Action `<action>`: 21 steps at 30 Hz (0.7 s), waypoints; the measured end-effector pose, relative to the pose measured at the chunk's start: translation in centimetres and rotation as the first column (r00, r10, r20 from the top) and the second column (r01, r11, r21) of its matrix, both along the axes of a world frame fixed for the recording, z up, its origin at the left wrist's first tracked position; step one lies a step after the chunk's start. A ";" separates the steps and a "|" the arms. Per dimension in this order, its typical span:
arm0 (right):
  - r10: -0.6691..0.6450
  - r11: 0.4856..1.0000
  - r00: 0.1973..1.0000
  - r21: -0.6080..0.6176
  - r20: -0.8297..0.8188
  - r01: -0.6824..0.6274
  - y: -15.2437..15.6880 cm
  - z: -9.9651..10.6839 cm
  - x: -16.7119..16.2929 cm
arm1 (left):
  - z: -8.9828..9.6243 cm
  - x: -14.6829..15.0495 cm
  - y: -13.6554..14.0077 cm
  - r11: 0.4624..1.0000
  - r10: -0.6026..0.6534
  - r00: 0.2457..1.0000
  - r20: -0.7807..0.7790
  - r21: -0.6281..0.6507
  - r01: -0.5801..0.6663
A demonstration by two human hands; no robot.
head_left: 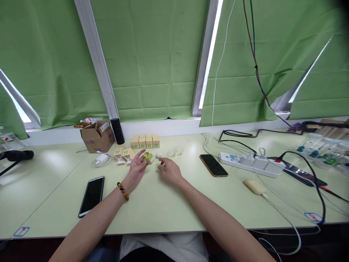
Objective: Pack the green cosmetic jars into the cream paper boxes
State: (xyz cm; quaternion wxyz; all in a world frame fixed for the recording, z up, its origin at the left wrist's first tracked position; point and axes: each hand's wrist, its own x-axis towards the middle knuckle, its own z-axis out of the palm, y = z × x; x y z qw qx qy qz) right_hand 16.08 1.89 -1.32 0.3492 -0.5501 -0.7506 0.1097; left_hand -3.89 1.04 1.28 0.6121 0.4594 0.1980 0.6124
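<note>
While left hand (138, 168) pinches small yellow-green plastic piece (148, 158), right hand (169, 170) loosely open, empty

Both forearms extended forward. Left hand (138, 165) raised off surface, fingers pinched. Right hand (169, 170) palm down, fingers loosely curled.

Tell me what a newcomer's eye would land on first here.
Probably the green curtains filling the whole back wall. Next, at the table's centre, the left hand pinching a small yellow-green and white object in its fingers, the right hand resting empty beside it. A row of small tan boxes stands just behind.
</note>
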 end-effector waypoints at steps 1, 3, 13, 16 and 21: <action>0.021 1.000 0.998 -0.001 -0.055 -0.021 0.0 0.0 -0.1 | 0.0 0.0 -0.1 1.000 -0.017 1.000 -0.005 0.001 0.017; 0.076 0.997 0.983 0.011 -0.165 -0.076 -0.1 0.0 -0.5 | 0.1 -0.1 -0.1 0.999 -0.051 0.999 0.000 -0.011 0.051; 0.317 0.946 0.873 0.184 -0.370 -0.265 -1.5 0.6 -1.6 | 0.3 -0.7 0.1 0.975 -0.207 0.976 0.072 -0.073 0.212; 0.338 0.938 0.863 0.210 -0.376 -0.276 -2.0 1.0 -1.8 | 0.4 -0.7 0.1 0.971 -0.224 0.972 0.077 -0.071 0.229; 0.341 0.937 0.829 0.226 -0.442 -0.265 -2.6 1.5 -2.0 | 0.1 -0.6 0.2 0.971 -0.223 0.973 0.058 -0.070 0.227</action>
